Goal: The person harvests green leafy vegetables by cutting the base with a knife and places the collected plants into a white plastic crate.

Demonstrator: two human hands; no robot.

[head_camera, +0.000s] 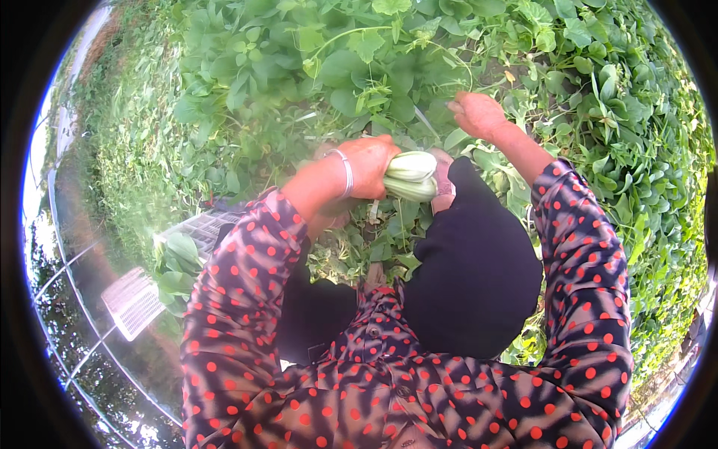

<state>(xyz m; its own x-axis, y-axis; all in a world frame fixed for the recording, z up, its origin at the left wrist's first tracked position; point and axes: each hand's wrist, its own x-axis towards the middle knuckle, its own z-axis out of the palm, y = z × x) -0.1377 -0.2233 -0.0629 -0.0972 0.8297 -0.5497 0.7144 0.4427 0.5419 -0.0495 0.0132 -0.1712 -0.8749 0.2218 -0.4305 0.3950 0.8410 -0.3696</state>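
Observation:
My left hand, with a white band at the wrist, is closed around a bunch of leafy greens. The thick pale stalk bases of the bunch point to the right, over the gap between my knees. What the leaf ends look like is hidden by the hand. Farther right and a little higher, my right hand is held over the low plants, fingers curled; whether something thin is between the fingertips cannot be told. Broad green leaves of the growing plants spread in front of both hands.
A white plastic crate with cut leafy greens stands at my left, partly behind my sleeve. Another white crate is farther left. Dense green plants grow on the right. A curved metal frame runs along the left rim.

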